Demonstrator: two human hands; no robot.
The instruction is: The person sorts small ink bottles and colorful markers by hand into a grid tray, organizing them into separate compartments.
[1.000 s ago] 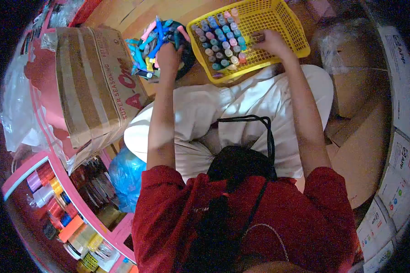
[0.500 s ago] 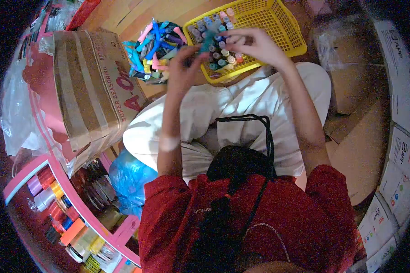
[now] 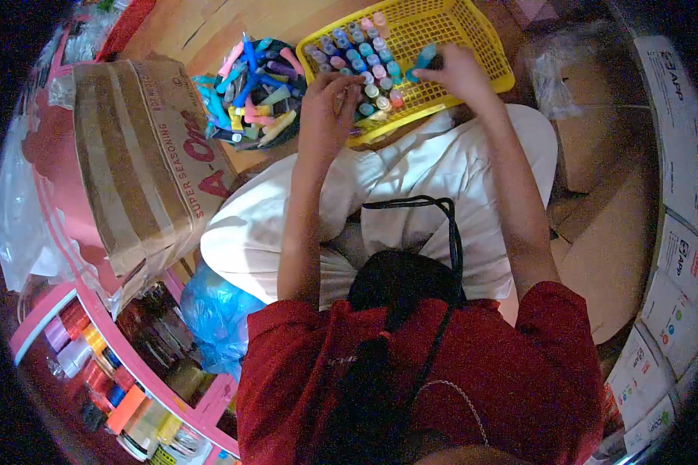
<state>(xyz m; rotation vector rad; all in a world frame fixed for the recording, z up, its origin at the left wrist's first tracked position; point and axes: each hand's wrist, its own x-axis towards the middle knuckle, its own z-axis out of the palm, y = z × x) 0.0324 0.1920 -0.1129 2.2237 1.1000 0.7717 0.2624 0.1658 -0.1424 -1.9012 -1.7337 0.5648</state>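
Note:
Over the yellow basket, my right hand pinches a teal bottle, held tilted just right of the rows. Several small bottles in blue, pink, grey and pale tones stand in rows in the basket's left part. My left hand is at the basket's lower left edge, its fingers curled together beside the bottles; whatever they hold, if anything, is too small to make out. Left of that hand, a dark round container holds a pile of colourful tube-shaped pieces.
A taped cardboard box stands at the left, with a blue plastic bag below it. A pink-edged shelf holds ribbon spools. Cardboard and white boxes are on the right.
My hands have moved apart. My right hand has carried the teal bottle rightward, away from my left hand. The view has shifted slightly.

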